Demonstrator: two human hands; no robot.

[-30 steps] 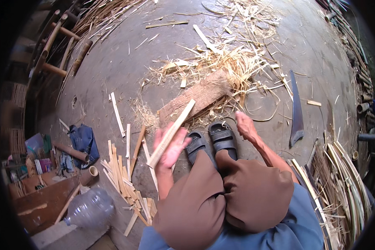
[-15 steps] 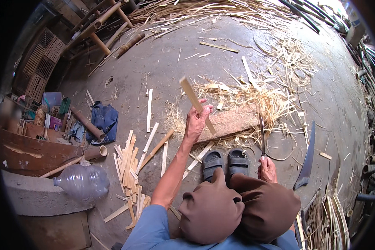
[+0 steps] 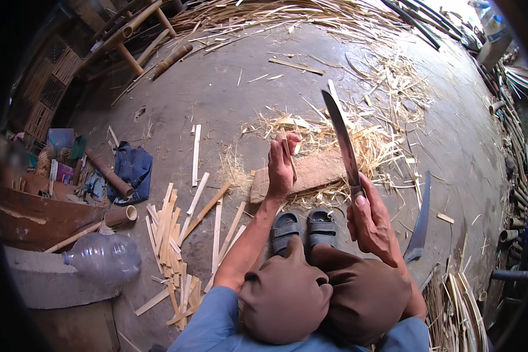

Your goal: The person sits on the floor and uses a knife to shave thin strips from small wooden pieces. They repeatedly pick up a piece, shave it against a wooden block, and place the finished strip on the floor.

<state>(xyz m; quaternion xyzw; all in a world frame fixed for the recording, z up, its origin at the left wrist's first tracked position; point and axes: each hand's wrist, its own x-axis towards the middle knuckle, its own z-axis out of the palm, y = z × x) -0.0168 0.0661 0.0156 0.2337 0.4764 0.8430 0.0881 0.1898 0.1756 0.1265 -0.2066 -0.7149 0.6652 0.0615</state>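
My left hand (image 3: 281, 167) is closed on a narrow bamboo strip (image 3: 288, 154), which points away from me and is seen nearly end-on. Behind and right of that hand a flat wooden block (image 3: 320, 171) lies on the floor among pale shavings (image 3: 372, 146). In my right hand (image 3: 369, 220) is a long knife (image 3: 341, 132), gripped by its handle with the dark curved blade raised and pointing up and away. The blade is apart from the strip. Part of the block is hidden behind my left hand and wrist.
Split bamboo strips (image 3: 173, 240) lie heaped at my left, beside a clear plastic bottle (image 3: 102, 256). A curved blue-grey blade (image 3: 419, 223) rests on the floor at my right, near a bundle of thin strips (image 3: 460, 305). My sandals (image 3: 321, 227) stand in front of my knees.
My right hand has come up from beside my knee, raising the knife from low to upright. My left hand has turned the bamboo strip, which appears shorter now. The view has shifted slightly.
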